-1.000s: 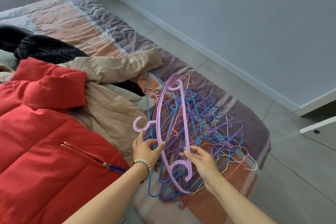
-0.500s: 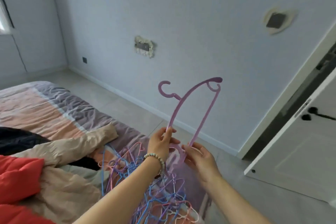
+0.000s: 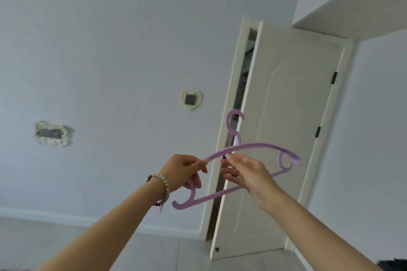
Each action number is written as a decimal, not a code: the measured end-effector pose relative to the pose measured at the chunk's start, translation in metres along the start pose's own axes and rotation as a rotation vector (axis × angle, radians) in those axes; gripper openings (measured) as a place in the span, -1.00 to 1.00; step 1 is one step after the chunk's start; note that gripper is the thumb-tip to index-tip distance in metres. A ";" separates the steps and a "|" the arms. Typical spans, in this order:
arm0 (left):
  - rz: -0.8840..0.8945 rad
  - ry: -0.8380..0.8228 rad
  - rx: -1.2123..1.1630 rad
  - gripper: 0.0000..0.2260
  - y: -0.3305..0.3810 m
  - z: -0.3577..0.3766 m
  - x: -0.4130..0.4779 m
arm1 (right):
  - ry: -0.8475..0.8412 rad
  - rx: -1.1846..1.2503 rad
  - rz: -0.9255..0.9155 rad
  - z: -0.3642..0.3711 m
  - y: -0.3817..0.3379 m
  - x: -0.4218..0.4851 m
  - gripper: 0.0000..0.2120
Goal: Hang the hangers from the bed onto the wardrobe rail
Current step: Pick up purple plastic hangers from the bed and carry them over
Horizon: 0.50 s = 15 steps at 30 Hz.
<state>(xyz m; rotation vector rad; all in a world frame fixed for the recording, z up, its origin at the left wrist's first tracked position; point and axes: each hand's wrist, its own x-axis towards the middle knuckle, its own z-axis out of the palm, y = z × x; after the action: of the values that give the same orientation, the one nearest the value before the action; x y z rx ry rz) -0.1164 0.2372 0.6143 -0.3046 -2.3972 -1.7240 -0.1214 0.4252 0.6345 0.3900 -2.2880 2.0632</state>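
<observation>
Hold on purple hanger [image 3: 259, 145] from both sides, hook [image 3: 228, 122] uppermost.

With left grip [image 3: 182, 171], clasps the left end of the top bar, fingers curled round it; with right grip [image 3: 248, 174], seems to pinch the same bar just under the hook, fingers nearly straight. Carries the long axis across the view, lower at left, higher at right, with the far shoulder well past the right grip, in front of the white door [image 3: 286, 105]. Keeps the hook pointing up and away, nearest the right grip. Shows neither wardrobe rail nor bed; probably calls for carrying onward, then lifting by the neck to drop the hook over the rail.
</observation>
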 end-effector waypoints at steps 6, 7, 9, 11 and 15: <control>0.146 -0.270 0.037 -0.74 0.102 0.099 0.013 | 0.164 0.138 -0.025 -0.129 -0.046 -0.058 -0.76; 0.168 -0.308 0.033 -0.74 0.118 0.118 0.014 | 0.181 0.185 -0.032 -0.151 -0.051 -0.069 -0.76; 0.209 -0.382 0.009 -0.74 0.150 0.158 0.014 | 0.217 0.315 -0.041 -0.195 -0.062 -0.092 -0.75; 0.247 -0.449 -0.012 -0.75 0.181 0.201 0.014 | 0.269 0.396 -0.059 -0.238 -0.073 -0.116 -0.75; 0.312 -0.581 -0.039 -0.75 0.237 0.287 0.008 | 0.393 0.335 -0.161 -0.322 -0.089 -0.158 -0.74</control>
<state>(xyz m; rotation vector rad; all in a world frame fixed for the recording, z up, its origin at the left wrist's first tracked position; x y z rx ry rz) -0.0676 0.5834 0.7429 -1.2637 -2.4816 -1.7022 0.0046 0.7591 0.7280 0.1510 -1.6455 2.2035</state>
